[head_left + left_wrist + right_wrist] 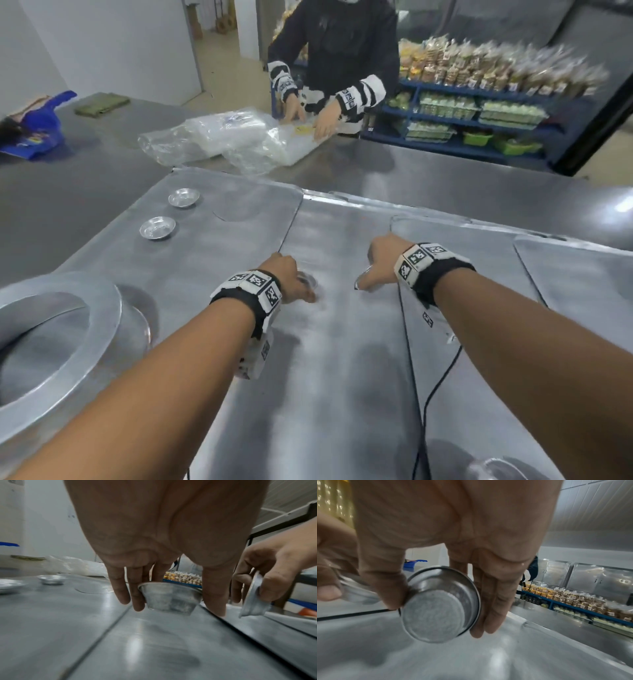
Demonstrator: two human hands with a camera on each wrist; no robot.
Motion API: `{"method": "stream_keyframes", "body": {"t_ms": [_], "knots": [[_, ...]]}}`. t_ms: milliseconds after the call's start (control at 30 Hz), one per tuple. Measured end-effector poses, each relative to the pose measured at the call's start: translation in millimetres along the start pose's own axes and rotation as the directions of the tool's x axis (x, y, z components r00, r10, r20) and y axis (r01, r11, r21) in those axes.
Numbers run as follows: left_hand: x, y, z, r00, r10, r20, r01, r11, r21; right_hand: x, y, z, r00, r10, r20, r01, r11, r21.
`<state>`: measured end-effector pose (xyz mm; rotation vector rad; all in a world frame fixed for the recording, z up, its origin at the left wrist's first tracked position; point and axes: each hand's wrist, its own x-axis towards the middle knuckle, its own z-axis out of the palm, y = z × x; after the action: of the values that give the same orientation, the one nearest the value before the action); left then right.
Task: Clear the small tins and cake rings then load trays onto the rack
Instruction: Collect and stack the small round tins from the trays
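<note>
Left hand (164, 536) clasped round one upright small tin (169, 599), right hand (453, 534) pinching another tilted tin (440, 605).

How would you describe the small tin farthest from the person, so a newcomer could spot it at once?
Start at the big metal cake ring at the near left, then look up the same tray toward the plastic bags. Two loose small tins sit there untouched; the far tin is the one nearer the bags, beyond its twin.

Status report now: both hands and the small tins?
Left hand grips one small round metal tin. Right hand holds another tin, tilted. Two small tins remain on tray. Nothing blocking.
</note>
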<state>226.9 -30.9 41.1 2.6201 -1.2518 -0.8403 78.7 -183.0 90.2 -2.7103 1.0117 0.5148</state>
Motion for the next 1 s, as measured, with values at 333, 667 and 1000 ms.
{"method": "stream_keyframes", "body": {"t_ms": [333,667,1000], "knots": [[-106.1,144.0,70.9,0.95,0.291,0.111,-0.299,0.952,0.07,-173.4,93.0,40.3,0.998,0.036,0.05,-0.039,0.997,0.068],[-185.9,225.7,125.4,0.883,0.437,0.171,-0.458,0.882,0.109,-273.0,155.0,92.1,0.999,0.035,0.033,-0.038,0.995,0.091],[-202.7,236.6,172.7,0.845,0.477,0.242,-0.531,0.803,0.27,-313.9,175.4,133.2,0.995,0.078,0.058,-0.08,0.996,0.039]]}}
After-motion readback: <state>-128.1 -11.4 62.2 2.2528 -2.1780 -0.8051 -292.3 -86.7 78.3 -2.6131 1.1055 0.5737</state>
